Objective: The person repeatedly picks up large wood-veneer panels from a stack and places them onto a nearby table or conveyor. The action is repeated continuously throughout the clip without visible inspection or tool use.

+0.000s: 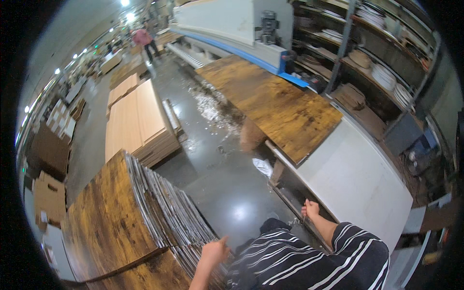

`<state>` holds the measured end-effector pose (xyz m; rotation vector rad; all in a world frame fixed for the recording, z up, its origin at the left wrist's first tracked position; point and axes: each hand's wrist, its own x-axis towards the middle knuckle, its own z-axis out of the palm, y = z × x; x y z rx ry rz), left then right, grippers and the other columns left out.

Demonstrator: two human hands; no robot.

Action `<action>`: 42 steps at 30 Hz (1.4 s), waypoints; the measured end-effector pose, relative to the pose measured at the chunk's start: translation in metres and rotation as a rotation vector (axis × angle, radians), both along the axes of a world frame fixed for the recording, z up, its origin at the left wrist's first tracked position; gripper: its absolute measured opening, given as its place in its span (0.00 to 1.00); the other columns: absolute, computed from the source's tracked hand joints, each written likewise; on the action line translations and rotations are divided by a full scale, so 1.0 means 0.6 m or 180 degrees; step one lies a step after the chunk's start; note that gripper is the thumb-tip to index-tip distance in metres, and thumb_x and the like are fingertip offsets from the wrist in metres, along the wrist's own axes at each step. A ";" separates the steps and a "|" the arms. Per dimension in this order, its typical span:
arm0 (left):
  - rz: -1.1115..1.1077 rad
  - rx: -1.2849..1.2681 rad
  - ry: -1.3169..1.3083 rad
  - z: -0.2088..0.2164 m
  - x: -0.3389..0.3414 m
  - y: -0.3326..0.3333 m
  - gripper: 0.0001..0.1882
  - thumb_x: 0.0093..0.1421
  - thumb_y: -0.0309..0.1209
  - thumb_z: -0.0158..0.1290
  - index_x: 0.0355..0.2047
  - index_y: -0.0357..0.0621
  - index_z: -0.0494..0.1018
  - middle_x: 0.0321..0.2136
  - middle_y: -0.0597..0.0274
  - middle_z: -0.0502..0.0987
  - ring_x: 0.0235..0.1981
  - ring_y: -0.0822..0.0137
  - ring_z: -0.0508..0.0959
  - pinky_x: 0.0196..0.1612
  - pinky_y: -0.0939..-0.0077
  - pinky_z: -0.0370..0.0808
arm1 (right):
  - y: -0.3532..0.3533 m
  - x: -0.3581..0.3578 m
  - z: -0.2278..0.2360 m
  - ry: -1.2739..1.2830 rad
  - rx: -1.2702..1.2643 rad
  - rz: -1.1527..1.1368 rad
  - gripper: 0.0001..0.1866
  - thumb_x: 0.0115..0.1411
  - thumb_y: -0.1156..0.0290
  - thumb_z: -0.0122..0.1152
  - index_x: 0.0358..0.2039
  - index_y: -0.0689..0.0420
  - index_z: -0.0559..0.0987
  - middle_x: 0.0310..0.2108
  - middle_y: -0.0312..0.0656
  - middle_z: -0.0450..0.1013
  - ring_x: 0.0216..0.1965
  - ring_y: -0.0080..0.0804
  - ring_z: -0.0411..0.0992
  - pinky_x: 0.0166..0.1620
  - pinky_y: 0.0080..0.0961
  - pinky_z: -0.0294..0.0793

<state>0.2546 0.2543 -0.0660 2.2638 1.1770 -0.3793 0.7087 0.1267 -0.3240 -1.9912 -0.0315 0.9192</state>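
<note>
My left hand [215,251] hangs over the edge of a tall stack of brown wood-grain panels [108,215] at the lower left. One finger points outward, and I see nothing held in it. Beside the near side of the white table [355,179], my right hand [310,209] has its fingers curled in, with nothing visible in them. Farther along that table lies a single large wood-grain panel [275,104], its far end close to a machine with a blue edge [227,47]. Neither hand touches this panel.
Pale wood boards [137,118] are stacked on the floor beyond the left stack. White scraps [212,108] litter the floor near the machine. Shelves [372,63] with rolls stand at the right. A person in a pink top [142,37] is far ahead. Cardboard [50,198] stands at the left.
</note>
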 end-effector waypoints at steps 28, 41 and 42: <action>-0.0301 -0.0389 -0.0448 -0.017 0.293 -0.389 0.25 0.62 0.43 0.52 0.59 0.53 0.67 0.34 0.55 0.82 0.36 0.50 0.81 0.40 0.58 0.77 | -0.088 0.198 0.057 0.1855 0.1793 -0.0512 0.23 0.61 0.55 0.62 0.53 0.47 0.67 0.48 0.40 0.72 0.46 0.38 0.72 0.41 0.45 0.77; -0.1082 -0.0272 -0.1024 -0.026 0.330 -0.335 0.22 0.63 0.39 0.51 0.58 0.55 0.69 0.38 0.58 0.82 0.37 0.53 0.81 0.40 0.60 0.77 | -0.321 0.199 0.067 0.1116 0.1358 -0.0720 0.20 0.64 0.53 0.58 0.51 0.46 0.67 0.42 0.37 0.75 0.37 0.34 0.76 0.34 0.37 0.79; -0.1089 -0.0281 -0.1120 -0.028 0.329 -0.335 0.22 0.63 0.39 0.51 0.58 0.55 0.69 0.38 0.58 0.82 0.37 0.53 0.81 0.40 0.60 0.77 | -0.335 0.200 0.070 0.1080 0.1311 -0.0767 0.20 0.64 0.53 0.57 0.51 0.47 0.67 0.42 0.38 0.76 0.37 0.34 0.76 0.34 0.37 0.79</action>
